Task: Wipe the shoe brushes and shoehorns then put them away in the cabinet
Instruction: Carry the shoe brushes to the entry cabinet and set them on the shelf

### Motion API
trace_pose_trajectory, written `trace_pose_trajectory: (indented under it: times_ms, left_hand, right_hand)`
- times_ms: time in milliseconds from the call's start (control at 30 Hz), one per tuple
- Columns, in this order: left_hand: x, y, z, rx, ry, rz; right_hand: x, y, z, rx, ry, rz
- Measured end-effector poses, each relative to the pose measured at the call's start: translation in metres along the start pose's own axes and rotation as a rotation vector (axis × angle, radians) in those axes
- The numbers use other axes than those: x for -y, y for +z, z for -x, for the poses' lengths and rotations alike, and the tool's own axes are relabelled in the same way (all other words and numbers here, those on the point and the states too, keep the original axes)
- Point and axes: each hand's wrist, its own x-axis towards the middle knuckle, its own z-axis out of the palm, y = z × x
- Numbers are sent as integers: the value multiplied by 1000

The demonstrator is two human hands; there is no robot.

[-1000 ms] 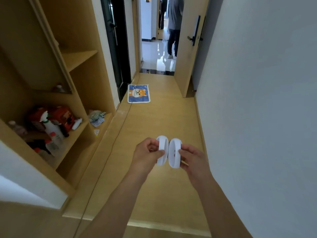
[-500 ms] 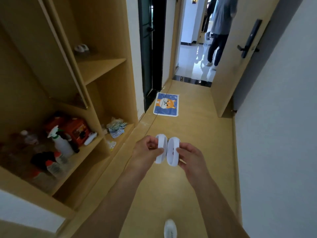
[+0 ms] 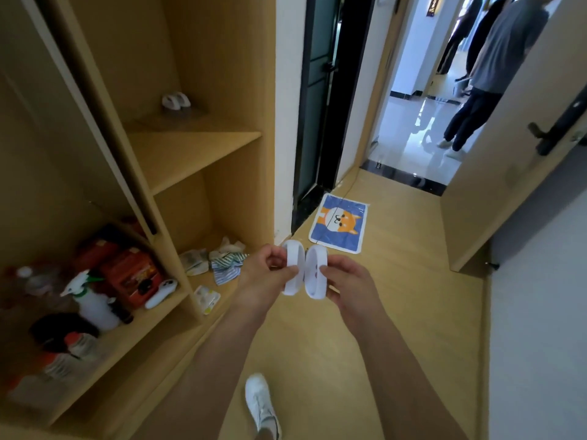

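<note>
above the wooden floor, left hand and right hand each pinch a white oval brush, brush; the two touch edgewise between curled fingers; beyond-left, cabinet shelf.

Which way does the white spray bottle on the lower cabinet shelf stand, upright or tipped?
Upright: the spray bottle stands on its base on the shelf, nozzle on top.

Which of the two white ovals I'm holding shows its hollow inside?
The one in the right hand, the right oval. The left oval shows only its rim.
</note>
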Motion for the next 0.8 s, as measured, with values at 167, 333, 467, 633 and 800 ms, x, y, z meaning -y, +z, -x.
trace_pose_trajectory:
  times_ms: [167,333,467,633,800]
  left_hand:
    - [-17,10,-105,0,26,57]
    - [-52,10,-222,9,34,52]
    - [-71,-5,-303,-33,36,73]
    - [-78,-45,-373,-160,3,79]
    - [-76,-87,-432,-349,-38,109]
  right_hand:
    - [36,23,-100,30,-27,34]
    - [87,58,-210,39,-90,65]
    - [118,100,-289,87,-143,87]
    - [136,165,-367,225,-137,84]
    - [138,240,-437,368,-76,83]
